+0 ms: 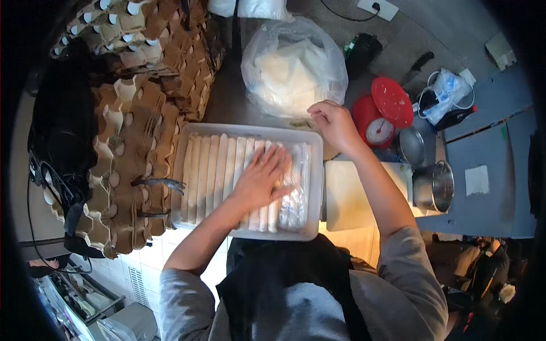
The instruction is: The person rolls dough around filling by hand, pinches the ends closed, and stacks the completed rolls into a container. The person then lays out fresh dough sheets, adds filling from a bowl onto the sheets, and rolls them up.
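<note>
A white plastic tray (314, 204) holds a row of long, pale, dough-like rolls (220, 170) lying side by side. Clear plastic wrap (293, 207) covers the tray's right-hand part. My left hand (264, 176) lies flat on the rolls beside the wrap, fingers stretched out. Above the tray's upper right corner, my right hand (335, 125) is raised with its fingers curled toward the thumb; whatever they may hold is hidden. Just beyond it sits a clear plastic bag (293, 71) with pale, sheet-like contents. A small greenish-brown scrap (301, 123) lies near my right fingertips.
Stacked egg cartons (133, 165) crowd the left side, with a black bag (62, 113) against them. On the right are a red kitchen scale (378, 122), a cutting board (350, 196) and a metal pot (433, 187). A knife (418, 67) lies near the wall.
</note>
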